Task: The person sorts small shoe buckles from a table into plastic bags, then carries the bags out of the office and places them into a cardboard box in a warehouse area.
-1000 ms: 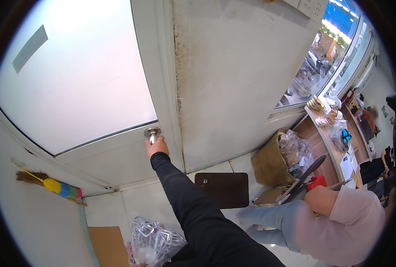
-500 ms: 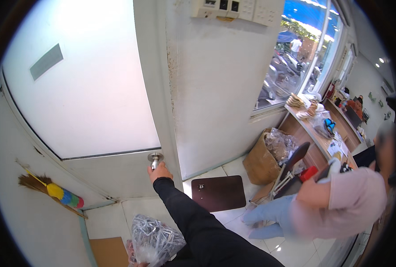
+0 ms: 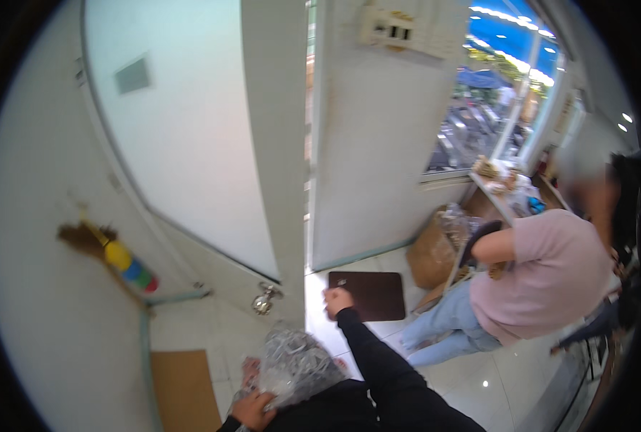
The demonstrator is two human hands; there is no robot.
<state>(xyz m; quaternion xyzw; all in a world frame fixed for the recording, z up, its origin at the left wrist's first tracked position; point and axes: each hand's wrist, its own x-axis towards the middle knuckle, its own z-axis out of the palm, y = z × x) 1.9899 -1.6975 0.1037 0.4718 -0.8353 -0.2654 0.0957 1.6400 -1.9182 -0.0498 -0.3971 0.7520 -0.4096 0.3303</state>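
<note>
Door (image 3: 198, 165) swung ajar, long axis upright; right grip (image 3: 337, 302) released, left grip (image 3: 254, 412) clutching bag (image 3: 299, 367)

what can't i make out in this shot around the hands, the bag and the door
Plastic bag, head view: contents obscured by blur and shiny, creased film.
Right hand, head view: exact finger positions blurred.
Door, head view: beyond it, only a narrow, blurred strip shows beside its edge.
Cardboard sheet, head view: near end cut off by the lower edge.
</note>
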